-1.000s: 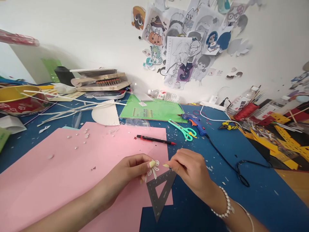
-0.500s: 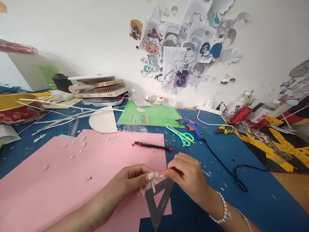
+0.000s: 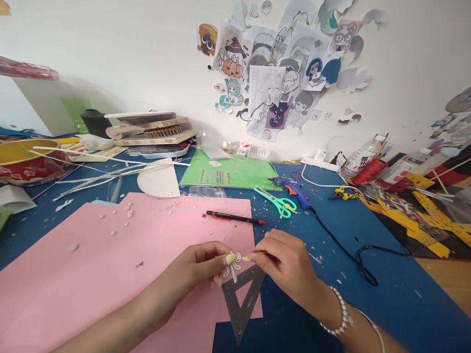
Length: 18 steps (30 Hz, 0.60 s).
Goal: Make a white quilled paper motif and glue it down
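Lower centre, near a set square (image 3: 230, 299), the left hand (image 3: 204, 264) pinches a white looped cord piece (image 3: 233, 271); the right hand (image 3: 284, 255), fingers curled tight, seemingly grips a thin dark tool (image 3: 259, 252) beside it — a loosened pinch might unwind the loops. Beyond: a pen (image 3: 235, 217).

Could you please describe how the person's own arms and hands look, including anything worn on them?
No sleeves or gloves show. The left hand and right hand have long, pale yellow nails. The right wrist wears a silvery bead bracelet with a small charm, then a thin, pale bangle.
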Available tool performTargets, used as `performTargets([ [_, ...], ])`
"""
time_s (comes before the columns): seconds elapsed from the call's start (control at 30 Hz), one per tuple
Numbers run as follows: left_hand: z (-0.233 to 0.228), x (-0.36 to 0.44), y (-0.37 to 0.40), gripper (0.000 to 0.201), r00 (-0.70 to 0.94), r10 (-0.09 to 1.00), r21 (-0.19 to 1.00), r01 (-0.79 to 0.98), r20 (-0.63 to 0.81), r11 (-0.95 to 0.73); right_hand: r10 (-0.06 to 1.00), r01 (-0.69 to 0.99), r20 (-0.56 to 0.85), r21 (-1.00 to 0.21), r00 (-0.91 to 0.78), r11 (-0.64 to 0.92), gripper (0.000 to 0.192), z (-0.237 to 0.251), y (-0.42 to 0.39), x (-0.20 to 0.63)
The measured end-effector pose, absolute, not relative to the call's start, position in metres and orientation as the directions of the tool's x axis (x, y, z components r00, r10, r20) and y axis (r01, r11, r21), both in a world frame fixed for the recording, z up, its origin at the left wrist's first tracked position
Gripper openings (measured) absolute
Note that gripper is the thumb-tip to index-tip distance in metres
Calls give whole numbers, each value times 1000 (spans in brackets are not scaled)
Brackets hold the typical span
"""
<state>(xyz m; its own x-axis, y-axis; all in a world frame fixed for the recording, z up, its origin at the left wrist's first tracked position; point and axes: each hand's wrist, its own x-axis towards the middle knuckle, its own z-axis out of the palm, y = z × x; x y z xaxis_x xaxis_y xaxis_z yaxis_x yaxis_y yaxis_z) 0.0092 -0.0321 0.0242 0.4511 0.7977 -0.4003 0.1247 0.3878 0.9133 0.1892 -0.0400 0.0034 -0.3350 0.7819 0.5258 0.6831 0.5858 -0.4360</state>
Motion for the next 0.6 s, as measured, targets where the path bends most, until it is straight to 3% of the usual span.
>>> performTargets([
  [0.6, 24, 10, -31, 25, 443, 789, 902, 139, -425, 408, 738, 632, 570, -431, -362, 644, 32, 11, -40, 189],
])
